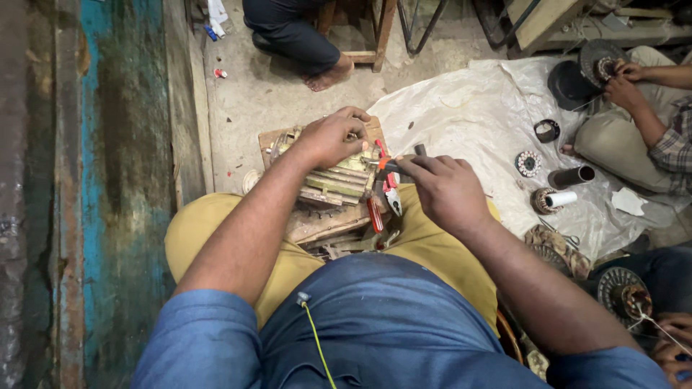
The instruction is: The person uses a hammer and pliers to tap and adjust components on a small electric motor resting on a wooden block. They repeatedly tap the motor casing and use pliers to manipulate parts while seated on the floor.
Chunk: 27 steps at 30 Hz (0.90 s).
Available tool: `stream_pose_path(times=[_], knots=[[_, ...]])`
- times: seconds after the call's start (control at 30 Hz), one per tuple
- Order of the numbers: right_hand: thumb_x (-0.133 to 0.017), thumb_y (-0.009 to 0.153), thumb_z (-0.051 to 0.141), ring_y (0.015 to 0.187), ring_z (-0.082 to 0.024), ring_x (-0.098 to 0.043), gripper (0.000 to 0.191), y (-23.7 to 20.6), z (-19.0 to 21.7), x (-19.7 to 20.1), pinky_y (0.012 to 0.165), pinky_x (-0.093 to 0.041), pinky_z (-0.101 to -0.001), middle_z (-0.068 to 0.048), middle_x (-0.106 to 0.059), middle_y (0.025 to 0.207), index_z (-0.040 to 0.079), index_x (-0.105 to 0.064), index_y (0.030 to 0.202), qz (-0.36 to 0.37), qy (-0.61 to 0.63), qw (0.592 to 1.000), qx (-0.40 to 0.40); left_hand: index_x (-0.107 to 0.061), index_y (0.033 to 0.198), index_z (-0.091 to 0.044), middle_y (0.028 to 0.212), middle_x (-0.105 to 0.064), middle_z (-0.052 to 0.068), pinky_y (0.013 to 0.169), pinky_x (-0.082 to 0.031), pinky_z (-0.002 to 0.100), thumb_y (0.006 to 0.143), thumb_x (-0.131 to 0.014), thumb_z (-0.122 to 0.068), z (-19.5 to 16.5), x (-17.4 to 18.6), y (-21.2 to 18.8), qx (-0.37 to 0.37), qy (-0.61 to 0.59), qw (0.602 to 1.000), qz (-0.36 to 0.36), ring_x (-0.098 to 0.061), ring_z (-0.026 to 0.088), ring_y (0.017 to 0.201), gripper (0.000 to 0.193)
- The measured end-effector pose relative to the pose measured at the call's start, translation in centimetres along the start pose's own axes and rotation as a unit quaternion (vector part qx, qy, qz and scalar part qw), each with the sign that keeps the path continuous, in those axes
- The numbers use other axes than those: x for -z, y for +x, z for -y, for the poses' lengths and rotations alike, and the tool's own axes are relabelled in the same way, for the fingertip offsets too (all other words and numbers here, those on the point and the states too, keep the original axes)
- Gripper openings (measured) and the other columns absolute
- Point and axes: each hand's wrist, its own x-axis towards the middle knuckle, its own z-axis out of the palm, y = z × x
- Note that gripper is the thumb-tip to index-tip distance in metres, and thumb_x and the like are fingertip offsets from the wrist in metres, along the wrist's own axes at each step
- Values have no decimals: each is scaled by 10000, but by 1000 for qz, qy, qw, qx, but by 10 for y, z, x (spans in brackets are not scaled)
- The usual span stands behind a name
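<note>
Head view, frame centre: my left hand [333,137] clamps the finned motor stator [335,180], long axis running left-right, while my right hand [443,189], immediately right, grips pliers [393,167] pointing at it.

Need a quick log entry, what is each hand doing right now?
Left hand: closed over the top of the finned motor housing.
Right hand: closed around a dark tool handle.
</note>
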Motion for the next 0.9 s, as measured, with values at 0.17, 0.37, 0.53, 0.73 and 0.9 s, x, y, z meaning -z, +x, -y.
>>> stream_pose_path(times=[0.17, 0.37, 0.53, 0.73, 0.9], knots=[[-665, 863, 93, 911, -240, -652, 481, 10, 2, -5, 797, -493, -409, -22, -712, 1115, 181, -683, 1335, 13, -31, 999, 13, -736, 1025, -201, 1487, -510, -80, 1005, -487, 391, 890, -709, -338, -1, 0, 0, 3, 5, 1000, -1, -606, 187, 1237, 194], [-664, 874, 98, 928, -233, -651, 466, 12, 3, -10, 804, -486, -409, -19, -708, 1123, 184, -680, 1332, 12, -47, 999, 14, -733, 1038, -191, 1522, -462, -80, 1026, -476, 398, 897, -717, -327, 0, -1, -1, -2, 15, 1000, -2, -583, 194, 1269, 196], [-671, 871, 99, 935, -238, -646, 474, 11, 2, -11, 812, -480, -407, -25, -706, 1128, 191, -676, 1336, 18, -40, 999, 12, -727, 1063, -198, 1545, -431, -93, 1051, -470, 402, 905, -718, -335, -1, -2, -1, 1, 26, 1000, -5, -567, 175, 1299, 209], [-656, 843, 58, 976, -244, -637, 527, 5, 0, -12, 857, -482, -407, -40, -696, 1175, 168, -662, 1358, 24, -51, 998, 6, -723, 1067, -221, 1551, -405, -106, 1068, -458, 409, 912, -715, -349, -3, -4, 0, 18, 37, 999, 3, -546, 161, 1311, 201], [-655, 841, 56, 992, -247, -632, 528, 1, -3, -10, 870, -473, -414, -42, -689, 1181, 171, -664, 1357, 23, -60, 998, 5, -728, 1044, -195, 1555, -417, -78, 1074, -464, 407, 893, -745, -312, 3, -7, -1, -19, 17, 999, -26, -543, 174, 1329, 191]])
